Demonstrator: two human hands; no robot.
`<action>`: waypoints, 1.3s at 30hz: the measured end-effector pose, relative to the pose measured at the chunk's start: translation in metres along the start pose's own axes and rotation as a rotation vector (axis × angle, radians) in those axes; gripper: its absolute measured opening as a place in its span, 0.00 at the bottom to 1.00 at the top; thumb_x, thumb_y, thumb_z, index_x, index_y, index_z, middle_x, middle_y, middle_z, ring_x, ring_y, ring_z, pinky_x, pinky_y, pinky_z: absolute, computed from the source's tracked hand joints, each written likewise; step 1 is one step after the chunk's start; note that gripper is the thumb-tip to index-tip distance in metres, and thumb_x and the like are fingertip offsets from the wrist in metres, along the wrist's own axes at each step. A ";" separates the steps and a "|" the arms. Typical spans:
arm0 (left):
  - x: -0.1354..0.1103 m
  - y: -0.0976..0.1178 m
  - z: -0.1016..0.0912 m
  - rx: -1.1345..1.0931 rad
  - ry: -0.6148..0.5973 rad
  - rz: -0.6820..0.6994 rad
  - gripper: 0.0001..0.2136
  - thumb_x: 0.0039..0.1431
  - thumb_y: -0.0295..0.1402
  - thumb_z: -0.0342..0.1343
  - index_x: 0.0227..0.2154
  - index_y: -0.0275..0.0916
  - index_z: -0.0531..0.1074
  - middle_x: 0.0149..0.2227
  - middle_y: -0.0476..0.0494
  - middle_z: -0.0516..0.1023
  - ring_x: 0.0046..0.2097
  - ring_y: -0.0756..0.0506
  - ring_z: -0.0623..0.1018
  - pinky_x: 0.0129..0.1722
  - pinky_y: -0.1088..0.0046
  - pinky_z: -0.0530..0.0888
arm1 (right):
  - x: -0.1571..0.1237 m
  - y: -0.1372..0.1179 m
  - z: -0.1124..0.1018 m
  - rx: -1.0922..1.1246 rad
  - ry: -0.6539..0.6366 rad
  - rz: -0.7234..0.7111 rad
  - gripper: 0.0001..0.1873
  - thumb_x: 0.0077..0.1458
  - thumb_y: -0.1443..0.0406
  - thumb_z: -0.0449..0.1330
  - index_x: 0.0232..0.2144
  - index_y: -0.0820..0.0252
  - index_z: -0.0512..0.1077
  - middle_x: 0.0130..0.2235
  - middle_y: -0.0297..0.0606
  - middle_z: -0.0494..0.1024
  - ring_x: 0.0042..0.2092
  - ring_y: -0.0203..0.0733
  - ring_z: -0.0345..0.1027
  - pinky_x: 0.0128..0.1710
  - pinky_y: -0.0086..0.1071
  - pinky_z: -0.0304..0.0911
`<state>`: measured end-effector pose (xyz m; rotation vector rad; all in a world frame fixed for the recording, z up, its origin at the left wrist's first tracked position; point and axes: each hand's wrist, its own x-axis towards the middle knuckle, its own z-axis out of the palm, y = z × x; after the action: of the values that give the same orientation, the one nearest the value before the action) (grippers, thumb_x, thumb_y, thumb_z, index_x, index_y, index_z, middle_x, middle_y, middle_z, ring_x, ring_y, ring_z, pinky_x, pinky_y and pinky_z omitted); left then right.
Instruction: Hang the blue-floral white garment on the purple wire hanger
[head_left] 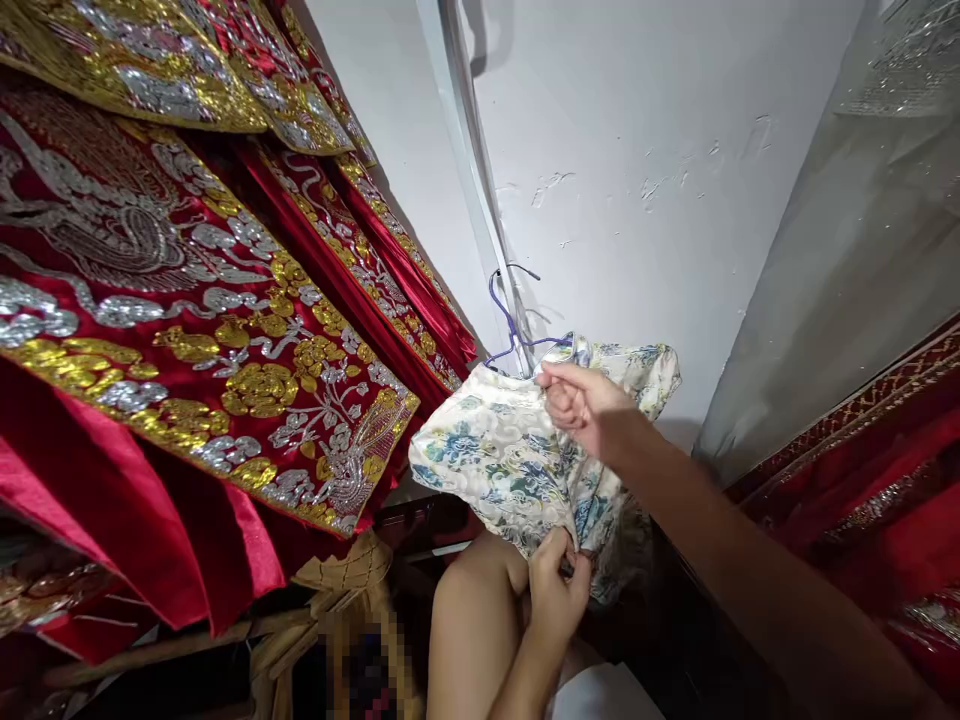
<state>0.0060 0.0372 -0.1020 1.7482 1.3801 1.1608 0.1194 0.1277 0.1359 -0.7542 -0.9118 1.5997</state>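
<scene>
A cream short-sleeved floral top (495, 445) with blue flowers hangs on a purple wire hanger (513, 335) in the middle of the view. My right hand (585, 405) is closed, thumb and forefinger pinched at the collar by the hanger's shoulder. Lower down, my left hand (556, 585) pinches the front edge of the same cloth above my knee. The front opening runs between the two hands. Whatever fastening lies under the fingers is hidden.
Red garments with gold and silver embroidery (262, 385) hang at the left. A pale upright rail (472, 150) runs down the wall (645, 130) behind the hanger. At lower left stands a wooden chair (289, 640). More red cloth (885, 480) is at the right.
</scene>
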 end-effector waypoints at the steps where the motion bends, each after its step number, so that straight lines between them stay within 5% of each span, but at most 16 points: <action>1: 0.005 0.002 -0.006 -0.024 -0.070 -0.007 0.08 0.56 0.26 0.52 0.24 0.41 0.60 0.26 0.50 0.67 0.31 0.47 0.69 0.33 0.73 0.64 | -0.003 0.007 0.001 -0.028 -0.005 -0.037 0.16 0.52 0.54 0.68 0.26 0.61 0.72 0.17 0.28 0.68 0.18 0.29 0.54 0.18 0.26 0.48; 4: 0.029 0.025 -0.040 -0.102 -0.270 0.009 0.02 0.60 0.29 0.55 0.34 0.39 0.71 0.34 0.45 0.78 0.38 0.45 0.76 0.40 0.71 0.70 | -0.017 0.039 -0.004 -0.148 0.011 -0.159 0.21 0.55 0.49 0.63 0.25 0.60 0.72 0.17 0.31 0.70 0.19 0.32 0.58 0.20 0.27 0.54; 7: 0.065 0.073 -0.088 -0.094 -0.057 0.161 0.08 0.67 0.34 0.51 0.40 0.38 0.74 0.39 0.42 0.79 0.41 0.44 0.77 0.45 0.69 0.72 | -0.023 0.053 -0.011 -0.269 0.030 -0.228 0.23 0.56 0.46 0.60 0.23 0.59 0.72 0.16 0.31 0.69 0.19 0.33 0.59 0.21 0.28 0.54; 9: 0.088 0.108 -0.114 -0.030 0.095 0.311 0.14 0.69 0.35 0.51 0.54 0.40 0.71 0.42 0.42 0.79 0.44 0.44 0.78 0.47 0.68 0.73 | -0.025 0.046 -0.011 -0.367 0.006 -0.256 0.23 0.58 0.48 0.58 0.22 0.59 0.71 0.16 0.32 0.70 0.19 0.34 0.60 0.22 0.28 0.55; 11: 0.106 0.136 -0.127 0.086 0.068 0.455 0.15 0.70 0.34 0.52 0.57 0.42 0.71 0.45 0.42 0.80 0.47 0.44 0.79 0.49 0.68 0.73 | -0.027 0.034 -0.009 -0.477 -0.038 -0.284 0.23 0.59 0.49 0.57 0.22 0.58 0.71 0.16 0.32 0.70 0.20 0.35 0.61 0.23 0.29 0.57; 14: 0.119 0.152 -0.130 0.203 0.048 0.610 0.10 0.70 0.33 0.51 0.46 0.41 0.77 0.39 0.44 0.81 0.42 0.46 0.79 0.45 0.70 0.73 | -0.027 0.026 -0.012 -0.581 -0.101 -0.320 0.24 0.61 0.48 0.56 0.21 0.57 0.71 0.15 0.31 0.69 0.20 0.35 0.61 0.24 0.29 0.57; 23: 0.112 0.136 -0.134 0.377 0.145 0.687 0.08 0.71 0.31 0.52 0.43 0.39 0.77 0.32 0.46 0.79 0.36 0.47 0.75 0.41 0.69 0.70 | -0.017 0.053 -0.029 -0.557 -0.158 -0.391 0.22 0.65 0.52 0.56 0.24 0.58 0.73 0.17 0.29 0.66 0.21 0.34 0.58 0.26 0.30 0.55; 27: 0.108 0.148 -0.133 0.383 0.178 0.710 0.08 0.71 0.30 0.51 0.42 0.38 0.76 0.35 0.45 0.80 0.37 0.47 0.75 0.41 0.69 0.71 | -0.010 0.051 -0.026 -0.594 -0.044 -0.397 0.22 0.64 0.53 0.56 0.22 0.58 0.72 0.17 0.30 0.65 0.21 0.35 0.58 0.25 0.30 0.54; 29: 0.106 0.153 -0.138 0.332 0.290 0.677 0.08 0.71 0.31 0.51 0.41 0.38 0.76 0.35 0.44 0.80 0.38 0.46 0.77 0.41 0.69 0.72 | -0.007 0.060 -0.030 -0.603 0.009 -0.364 0.23 0.63 0.53 0.56 0.19 0.57 0.70 0.16 0.30 0.64 0.20 0.35 0.57 0.24 0.31 0.53; 32: 0.104 0.149 -0.162 0.077 0.662 0.530 0.08 0.69 0.35 0.55 0.37 0.38 0.76 0.33 0.47 0.79 0.36 0.48 0.77 0.39 0.72 0.73 | -0.009 0.082 -0.042 -0.598 0.053 -0.285 0.24 0.60 0.53 0.57 0.16 0.56 0.67 0.15 0.30 0.63 0.19 0.35 0.55 0.23 0.31 0.52; 35: 0.100 0.119 -0.198 -0.403 0.953 0.289 0.09 0.63 0.38 0.60 0.34 0.37 0.74 0.28 0.52 0.73 0.30 0.52 0.73 0.32 0.78 0.72 | -0.022 0.105 -0.051 -0.560 0.081 -0.204 0.24 0.58 0.52 0.57 0.15 0.56 0.66 0.13 0.30 0.61 0.18 0.34 0.54 0.22 0.31 0.51; 39: 0.084 0.046 -0.210 -0.942 0.943 0.023 0.07 0.60 0.33 0.61 0.30 0.37 0.71 0.26 0.53 0.70 0.27 0.54 0.70 0.29 0.82 0.72 | -0.047 0.122 -0.050 -0.493 0.014 -0.096 0.23 0.56 0.52 0.57 0.14 0.56 0.65 0.13 0.31 0.60 0.18 0.34 0.54 0.22 0.31 0.50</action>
<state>-0.1590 0.0955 0.0485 0.5266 0.9217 2.3005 0.1117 0.0767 0.0056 -1.0403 -1.3341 1.2931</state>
